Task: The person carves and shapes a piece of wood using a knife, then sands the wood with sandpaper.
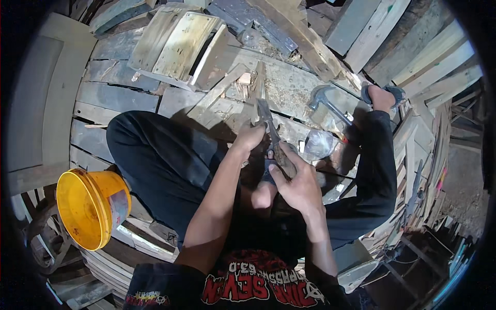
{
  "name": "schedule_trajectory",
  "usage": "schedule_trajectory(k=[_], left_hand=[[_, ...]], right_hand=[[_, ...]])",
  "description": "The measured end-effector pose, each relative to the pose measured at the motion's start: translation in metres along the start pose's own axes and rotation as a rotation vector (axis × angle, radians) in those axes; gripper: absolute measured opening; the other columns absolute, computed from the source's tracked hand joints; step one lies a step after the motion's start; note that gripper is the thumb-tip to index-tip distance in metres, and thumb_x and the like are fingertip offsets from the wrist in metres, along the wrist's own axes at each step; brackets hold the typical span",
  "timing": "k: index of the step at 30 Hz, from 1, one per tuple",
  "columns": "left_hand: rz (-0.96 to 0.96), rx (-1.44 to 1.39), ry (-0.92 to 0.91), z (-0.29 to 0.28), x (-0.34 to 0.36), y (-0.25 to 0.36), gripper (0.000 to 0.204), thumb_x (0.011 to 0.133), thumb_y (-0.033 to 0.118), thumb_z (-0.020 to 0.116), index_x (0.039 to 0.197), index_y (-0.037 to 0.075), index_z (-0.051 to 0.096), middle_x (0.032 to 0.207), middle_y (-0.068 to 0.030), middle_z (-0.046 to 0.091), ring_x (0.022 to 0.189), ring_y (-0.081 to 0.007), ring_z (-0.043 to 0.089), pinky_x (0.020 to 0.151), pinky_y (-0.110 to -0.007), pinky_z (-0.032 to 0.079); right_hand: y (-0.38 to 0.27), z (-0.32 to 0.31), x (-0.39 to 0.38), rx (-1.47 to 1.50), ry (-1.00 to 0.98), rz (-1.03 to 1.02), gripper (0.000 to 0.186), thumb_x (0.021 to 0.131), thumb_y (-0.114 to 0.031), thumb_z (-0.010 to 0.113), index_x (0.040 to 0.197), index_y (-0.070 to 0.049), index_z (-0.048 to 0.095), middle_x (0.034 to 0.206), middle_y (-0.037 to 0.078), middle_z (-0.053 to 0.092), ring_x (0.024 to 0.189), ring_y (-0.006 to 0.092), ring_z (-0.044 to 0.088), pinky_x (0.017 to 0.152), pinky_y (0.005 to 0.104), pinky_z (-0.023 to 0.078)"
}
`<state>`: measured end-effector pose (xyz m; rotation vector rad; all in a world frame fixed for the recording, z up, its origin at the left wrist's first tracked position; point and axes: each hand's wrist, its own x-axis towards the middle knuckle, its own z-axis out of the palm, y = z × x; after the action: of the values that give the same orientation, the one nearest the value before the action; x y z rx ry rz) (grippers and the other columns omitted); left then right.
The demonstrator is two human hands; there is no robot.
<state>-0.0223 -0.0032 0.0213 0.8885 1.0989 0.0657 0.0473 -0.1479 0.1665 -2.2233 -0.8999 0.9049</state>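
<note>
My right hand (299, 188) is closed round the handle of a wooden-handled knife (273, 132), whose dark, broad blade points away from me. My left hand (250, 137) is closed on a narrow wood strip (259, 82) beside the blade, and the strip extends forward over the boards. The blade lies against or just over the strip; I cannot tell which. Both hands are between my bent legs, above my foot. To the right, a claw hammer (330, 106) lies on the boards, with a clear plastic bag (318, 143) close to my right hand.
Wood chips and sawdust litter the plank floor (116, 95). A slatted wooden piece (181, 46) stands at the far left, and a yellow bucket (103, 206) at the near left. Stacked planks (372, 36) crowd the far right.
</note>
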Motion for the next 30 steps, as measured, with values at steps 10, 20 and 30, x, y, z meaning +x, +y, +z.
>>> schedule_trajectory(k=[10,20,30], left_hand=[[0.105,0.074,0.1,0.004,0.026,-0.022,0.046,0.095,0.019,0.064,0.126,-0.014,0.061,0.108,-0.0182,0.072,0.093,-0.0227,0.069,0.081,-0.036,0.055],[0.033,0.207,0.072,-0.001,0.015,-0.003,0.071,0.091,0.026,0.069,0.137,-0.023,0.046,0.117,-0.0305,0.068,0.109,-0.0307,0.068,0.091,-0.037,0.055],[0.131,0.03,0.099,-0.007,0.018,-0.008,0.03,0.089,0.015,0.068,0.105,-0.01,0.072,0.096,-0.013,0.072,0.087,-0.019,0.066,0.075,-0.037,0.052]], right_hand=[[-0.006,0.003,0.0,-0.042,0.002,0.018,0.055,0.087,-0.018,0.074,0.137,-0.001,0.063,0.12,0.028,0.071,0.112,0.039,0.07,0.099,0.0421,0.054],[-0.009,0.02,0.003,-0.066,0.044,0.05,0.052,0.09,-0.019,0.07,0.139,-0.002,0.062,0.1,0.03,0.073,0.092,0.0418,0.075,0.086,0.0452,0.06],[-0.006,0.038,-0.001,-0.137,0.121,0.01,0.05,0.091,-0.023,0.069,0.139,-0.007,0.063,0.091,0.031,0.072,0.085,0.0484,0.073,0.078,0.0528,0.06]])
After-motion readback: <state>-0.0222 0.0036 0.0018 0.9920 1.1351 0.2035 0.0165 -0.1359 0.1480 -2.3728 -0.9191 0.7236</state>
